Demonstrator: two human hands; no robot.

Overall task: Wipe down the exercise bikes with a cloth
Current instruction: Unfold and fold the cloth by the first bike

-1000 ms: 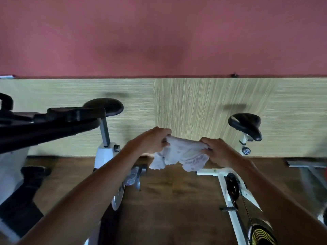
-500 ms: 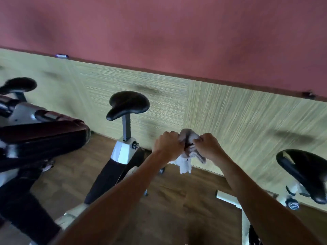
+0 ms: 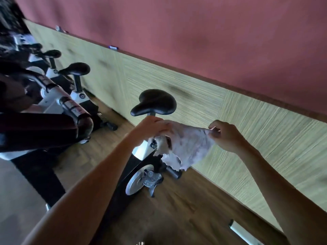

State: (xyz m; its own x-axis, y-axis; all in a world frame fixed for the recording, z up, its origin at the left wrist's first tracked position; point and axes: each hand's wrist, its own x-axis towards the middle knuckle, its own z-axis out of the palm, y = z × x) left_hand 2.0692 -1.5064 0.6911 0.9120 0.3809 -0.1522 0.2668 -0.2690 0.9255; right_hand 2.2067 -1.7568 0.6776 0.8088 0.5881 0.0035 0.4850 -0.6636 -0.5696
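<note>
Cloth [image 3: 189,145] stretched between both hands, left hand [image 3: 152,127] gripping, right hand [image 3: 224,135] pinching a corner, just below the bike's saddle [image 3: 155,102]. Handlebar label [image 3: 74,107] blurred, unreadable.

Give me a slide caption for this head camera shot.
Both hands, left and right, stretch a white cloth in front of a bike's black saddle.

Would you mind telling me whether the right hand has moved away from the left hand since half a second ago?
Yes: the right hand has drawn rightward from the left hand, spreading the white cloth.
</note>
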